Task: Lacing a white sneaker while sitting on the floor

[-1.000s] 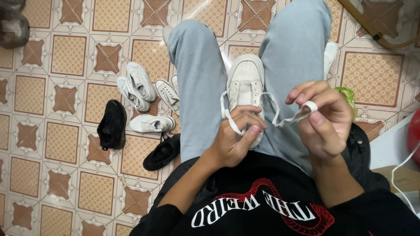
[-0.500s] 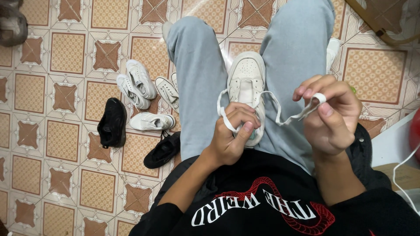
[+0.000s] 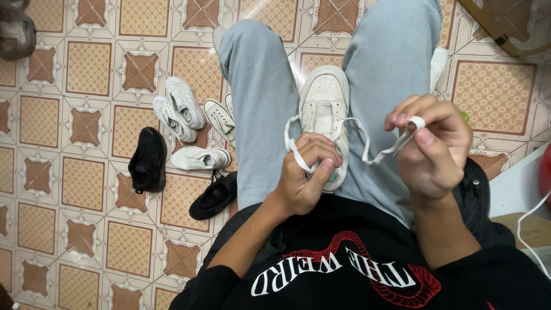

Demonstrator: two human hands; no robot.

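Patterned orange floor tiles, loose shoes (image 3: pixel 183 123) scattered upper left. Centre frame, white sneaker (image 3: pixel 325 115) between grey-trousered knees. Left hand (image 3: pixel 304 178) pinching one flat white lace (image 3: pixel 376 146) end, right hand (image 3: pixel 436 149) gripping the other. Probably mid-lacing; threading an eyelet seemingly next.

Loose shoes (image 3: pixel 189 135) on tiled floor (image 3: pixel 86 189)

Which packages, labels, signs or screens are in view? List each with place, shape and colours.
Cardboard box: bottom right corner beside the person, brown, partly cut off, a white cable across it.
Printed design on the black top: bottom centre, white lettering with a red snake outline.
No signs or screens show.
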